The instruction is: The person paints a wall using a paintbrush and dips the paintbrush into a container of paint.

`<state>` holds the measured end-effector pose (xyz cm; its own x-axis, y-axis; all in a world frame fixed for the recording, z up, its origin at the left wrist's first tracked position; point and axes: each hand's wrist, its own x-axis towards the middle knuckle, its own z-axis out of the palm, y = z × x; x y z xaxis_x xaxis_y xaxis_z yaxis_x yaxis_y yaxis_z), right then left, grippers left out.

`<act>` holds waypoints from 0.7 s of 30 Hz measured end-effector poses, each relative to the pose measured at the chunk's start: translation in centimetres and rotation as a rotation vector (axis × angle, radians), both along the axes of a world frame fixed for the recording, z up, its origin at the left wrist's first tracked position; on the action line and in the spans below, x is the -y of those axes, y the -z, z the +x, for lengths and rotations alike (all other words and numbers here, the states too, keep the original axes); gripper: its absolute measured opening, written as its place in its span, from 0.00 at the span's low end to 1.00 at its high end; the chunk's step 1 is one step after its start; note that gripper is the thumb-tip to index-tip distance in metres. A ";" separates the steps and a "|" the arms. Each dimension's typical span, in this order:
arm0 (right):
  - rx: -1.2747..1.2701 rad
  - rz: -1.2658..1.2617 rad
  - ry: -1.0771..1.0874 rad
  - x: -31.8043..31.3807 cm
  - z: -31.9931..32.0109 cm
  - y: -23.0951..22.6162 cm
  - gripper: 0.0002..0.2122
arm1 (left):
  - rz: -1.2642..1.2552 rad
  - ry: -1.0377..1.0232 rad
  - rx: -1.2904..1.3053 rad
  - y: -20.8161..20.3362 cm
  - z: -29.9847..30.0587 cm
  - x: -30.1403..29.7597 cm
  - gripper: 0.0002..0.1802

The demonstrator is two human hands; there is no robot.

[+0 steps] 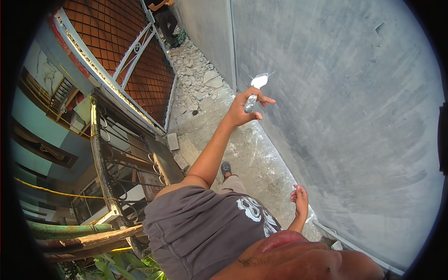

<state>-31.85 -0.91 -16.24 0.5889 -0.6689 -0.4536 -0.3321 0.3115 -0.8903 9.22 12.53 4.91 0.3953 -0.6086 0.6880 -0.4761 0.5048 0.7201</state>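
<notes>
Raised in front of the grey wall (336, 102), my left hand (242, 109) grips a small clear plastic bag (259, 81). White stuff fills the upper end of the bag, and its lower part shows shiny between my thumb and fingers. One or two fingers stretch toward the wall; I cannot tell whether they touch it. Lower down, my right hand (300, 195) is held close to the wall's foot with its fingers curled in. A tiny white spot shows at its fingertips, too small to name.
A white metal gate (135, 49) with orange mesh stands at the far left. Broken stones (198, 70) cover the passage ahead, where another person (166, 21) stands. A rusty railing (100, 154) and wooden poles (93, 240) line my left side. A loose block (172, 141) lies by the gate.
</notes>
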 end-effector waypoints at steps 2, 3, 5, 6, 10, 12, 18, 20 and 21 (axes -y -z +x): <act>-0.008 -0.002 -0.005 0.0 -0.1 0.1 0.17 | 0.033 0.070 -0.030 -0.1 0.0 -0.7 0.36; -0.015 -0.004 -0.010 -0.1 -0.1 0.1 0.17 | 0.033 0.071 -0.025 -0.2 0.0 -1.1 0.36; -0.025 0.005 -0.010 -0.1 -0.3 0.1 0.17 | 0.122 0.087 -0.083 -0.5 0.0 -1.6 0.33; -0.026 0.003 -0.006 0.0 -0.3 0.2 0.17 | 0.113 0.055 -0.077 -0.7 -0.1 -1.7 0.31; -0.046 -0.026 -0.020 0.1 -0.2 0.5 0.17 | 0.076 -0.112 0.297 -1.6 -0.1 -1.7 0.27; -0.068 -0.062 -0.049 0.2 -0.1 0.8 0.17 | 0.107 -0.190 0.209 -1.5 -0.7 -1.7 0.23; -0.072 -0.042 -0.071 0.1 0.3 1.6 0.18 | 0.028 -0.128 0.133 -0.9 -1.6 -1.4 0.25; -0.064 -0.039 -0.086 0.1 0.3 1.7 0.18 | -0.012 -0.132 0.133 -0.8 -1.8 -1.4 0.23; -0.070 -0.049 -0.081 0.1 0.4 1.7 0.18 | -0.047 -0.130 0.126 -0.8 -1.9 -1.4 0.20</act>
<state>-31.41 -1.01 -17.98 0.6100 -0.6428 -0.4634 -0.4163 0.2378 -0.8776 7.31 13.93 5.70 0.3772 -0.5239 0.7637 -0.6245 0.4650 0.6275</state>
